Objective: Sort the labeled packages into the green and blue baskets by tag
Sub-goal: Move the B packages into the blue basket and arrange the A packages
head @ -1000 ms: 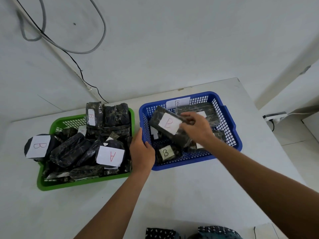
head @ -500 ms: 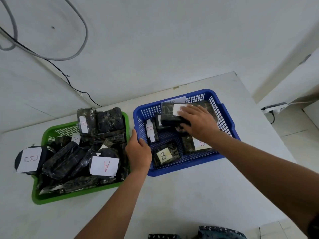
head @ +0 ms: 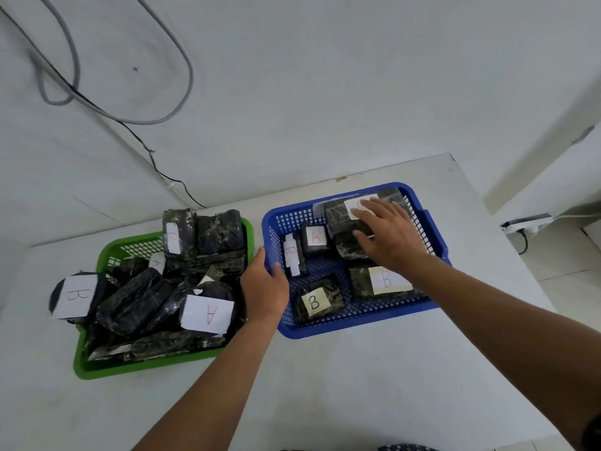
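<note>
Over blue basket [head: 426, 219] | right hand [head: 392, 237] fingers spread on package [head: 340, 213] | left hand [head: 264, 286] grips rim

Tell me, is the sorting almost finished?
Not yet. Done: the blue basket holds packages whose readable tags say B, like this one. In hand: the right hand rests on a package at the back of that basket; the left hand grips its rim. Left: the green basket is a mix, with a B package beside an A package.
</note>
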Motion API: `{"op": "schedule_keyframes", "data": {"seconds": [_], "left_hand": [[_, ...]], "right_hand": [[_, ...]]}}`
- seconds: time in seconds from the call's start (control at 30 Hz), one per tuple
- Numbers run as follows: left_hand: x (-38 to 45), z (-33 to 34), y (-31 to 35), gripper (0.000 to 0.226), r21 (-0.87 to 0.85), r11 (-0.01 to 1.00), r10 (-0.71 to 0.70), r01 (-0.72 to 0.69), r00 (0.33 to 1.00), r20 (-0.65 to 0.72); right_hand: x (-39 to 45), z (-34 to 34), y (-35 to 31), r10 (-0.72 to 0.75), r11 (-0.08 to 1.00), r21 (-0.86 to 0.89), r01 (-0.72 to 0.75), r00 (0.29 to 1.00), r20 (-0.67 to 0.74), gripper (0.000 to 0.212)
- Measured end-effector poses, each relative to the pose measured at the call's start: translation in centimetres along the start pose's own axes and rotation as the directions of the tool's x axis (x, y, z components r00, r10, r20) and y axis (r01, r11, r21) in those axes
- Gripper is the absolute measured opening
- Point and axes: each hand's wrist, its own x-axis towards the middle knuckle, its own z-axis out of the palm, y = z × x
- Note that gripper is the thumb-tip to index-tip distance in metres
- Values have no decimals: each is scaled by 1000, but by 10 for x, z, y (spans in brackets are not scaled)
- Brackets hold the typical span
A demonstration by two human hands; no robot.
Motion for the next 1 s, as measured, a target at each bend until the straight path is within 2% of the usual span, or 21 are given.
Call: {"op": "schedule_keyframes", "data": {"seconds": [0.07,0.17,0.23,0.33,0.5,0.63,0.77,0.87,1.0], "left_hand": [[3,-16,15,29,-1,999,52,-52,999,-14],[22,-52,28,38,18,992,129,-128,991,-44],[40,-82,22,37,87,970,233,-228,971,-54],[62,-130,2,36,228,927,315,-296,948,-49],[94,-180,-39,37,321,889,351,-325,936,-22],[118,-185,-63,43,349,859,369,-376,925,88],[146,-173,-78,50,361,836,372,-414,910,181],[159,-163,-83,53,350,834,376,-427,903,207],[167,-155,-91,52,317,836,397,-449,892,216]], "right_hand": [[4,-4,-25,9,998,65,-4,998,-66,46],[13,-7,-68,-12,988,151,26,996,-92,45],[21,-6,-99,-33,977,208,49,996,-79,45],[35,-2,-142,-79,956,280,82,997,-20,45],[69,15,-204,-113,944,317,93,993,45,46],[103,35,-233,-53,945,327,1,987,149,52],[134,56,-240,5,966,247,-82,955,298,62],[146,66,-239,13,981,173,-89,918,395,64],[145,74,-235,8,981,177,-85,918,397,54]]}}
